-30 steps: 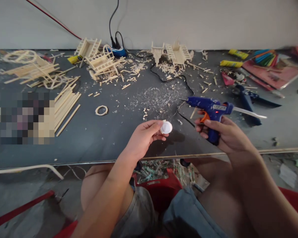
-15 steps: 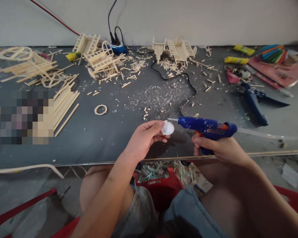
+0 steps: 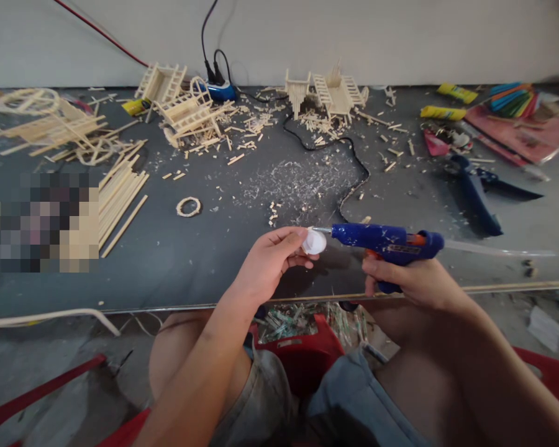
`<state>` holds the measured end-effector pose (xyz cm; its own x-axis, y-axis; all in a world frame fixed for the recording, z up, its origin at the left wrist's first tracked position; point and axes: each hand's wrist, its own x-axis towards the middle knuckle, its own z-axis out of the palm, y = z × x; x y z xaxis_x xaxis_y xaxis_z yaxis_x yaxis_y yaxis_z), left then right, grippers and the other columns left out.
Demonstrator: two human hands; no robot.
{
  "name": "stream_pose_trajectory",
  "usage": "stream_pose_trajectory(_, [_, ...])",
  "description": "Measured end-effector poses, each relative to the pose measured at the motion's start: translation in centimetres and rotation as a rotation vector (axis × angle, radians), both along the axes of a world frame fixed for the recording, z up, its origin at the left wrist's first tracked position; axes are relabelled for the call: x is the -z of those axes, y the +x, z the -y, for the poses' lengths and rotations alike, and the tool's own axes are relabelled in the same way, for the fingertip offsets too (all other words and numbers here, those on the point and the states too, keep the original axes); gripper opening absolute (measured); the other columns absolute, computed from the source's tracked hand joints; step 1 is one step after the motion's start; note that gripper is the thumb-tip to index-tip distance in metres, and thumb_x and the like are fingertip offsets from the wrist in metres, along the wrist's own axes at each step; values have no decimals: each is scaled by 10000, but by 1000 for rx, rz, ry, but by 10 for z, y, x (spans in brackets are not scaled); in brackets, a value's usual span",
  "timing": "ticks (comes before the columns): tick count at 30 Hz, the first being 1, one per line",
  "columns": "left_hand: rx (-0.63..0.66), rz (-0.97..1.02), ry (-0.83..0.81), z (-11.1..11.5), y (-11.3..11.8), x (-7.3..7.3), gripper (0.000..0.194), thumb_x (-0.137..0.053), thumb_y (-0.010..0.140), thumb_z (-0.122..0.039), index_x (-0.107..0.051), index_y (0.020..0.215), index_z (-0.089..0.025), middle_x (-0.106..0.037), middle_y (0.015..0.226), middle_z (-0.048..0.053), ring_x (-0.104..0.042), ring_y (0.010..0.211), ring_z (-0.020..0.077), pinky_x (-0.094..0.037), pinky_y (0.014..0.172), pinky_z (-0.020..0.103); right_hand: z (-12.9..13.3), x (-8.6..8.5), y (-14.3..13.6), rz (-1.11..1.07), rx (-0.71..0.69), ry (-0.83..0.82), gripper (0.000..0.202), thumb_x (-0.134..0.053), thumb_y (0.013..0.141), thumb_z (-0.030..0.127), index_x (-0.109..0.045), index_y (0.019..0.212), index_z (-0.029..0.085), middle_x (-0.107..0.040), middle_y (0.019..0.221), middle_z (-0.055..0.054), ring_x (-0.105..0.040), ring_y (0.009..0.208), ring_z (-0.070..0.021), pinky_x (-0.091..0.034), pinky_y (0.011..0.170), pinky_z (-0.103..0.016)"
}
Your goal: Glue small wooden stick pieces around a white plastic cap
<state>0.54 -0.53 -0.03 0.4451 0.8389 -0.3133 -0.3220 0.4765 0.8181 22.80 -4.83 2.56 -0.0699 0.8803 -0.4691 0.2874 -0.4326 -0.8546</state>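
A small round white piece (image 3: 315, 241) is pinched between the thumb and fingers of my left hand (image 3: 274, 257), just above the table's front edge. My right hand (image 3: 410, 279) is wrapped round the handle of a blue glue gun (image 3: 382, 241), with fingers at its orange trigger. The gun points left, and its metal nozzle is at the upper right rim of the white piece. A clear glue stick (image 3: 498, 249) sticks out of the gun's back end. To the left on the table lies a small pale ring (image 3: 188, 207).
Wooden stick models (image 3: 186, 115) and scraps stand along the back near a blue power socket (image 3: 221, 91). Loose sticks (image 3: 123, 205) lie at left. A black cord (image 3: 361, 164) runs to the gun. Blue cutters (image 3: 477, 192) and yellow tubes (image 3: 442, 113) lie at right.
The glue gun in my right hand has moved slightly down and left, bringing its nozzle over the white piece's rim. My left hand has barely moved.
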Motion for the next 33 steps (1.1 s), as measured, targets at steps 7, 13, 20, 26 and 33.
stream_pose_trajectory(7, [-5,-5,0,0,0,0,221,-635,839,-355,-704,828,-146,-691,793,57,-619,686,125,-511,665,256,0,1,1,-7,6,-18,333,-725,674,499,-570,718,208,-669,520,-3,-622,497,-160,-499,494,-259])
stream_pose_trajectory(13, [0,-1,-3,0,0,-1,211,-636,838,-350,-709,827,-152,-681,771,49,-616,679,124,-511,654,251,1,5,4,-4,-4,-21,333,-710,696,516,-570,742,217,-677,541,1,-630,514,-171,-506,508,-275])
stream_pose_trajectory(20, [-11,-7,-16,0,0,0,218,-644,827,-355,-706,830,-146,-692,792,62,-616,668,125,-510,659,260,0,3,3,-1,-19,0,318,-712,702,494,-566,716,212,-665,521,2,-617,491,-157,-494,486,-257])
stream_pose_trajectory(26, [-5,-14,-7,0,0,0,213,-639,832,-350,-706,832,-148,-693,802,62,-618,681,123,-516,662,253,2,3,4,-34,47,-33,306,-722,699,482,-582,712,210,-661,529,-7,-612,484,-159,-486,450,-258])
stream_pose_trajectory(33, [-28,-20,-15,1,0,-2,221,-653,817,-349,-706,847,-137,-694,790,69,-624,676,137,-514,631,259,-16,8,11,-403,299,86,211,-782,645,320,-619,653,186,-548,579,35,-468,430,-81,-461,396,-242])
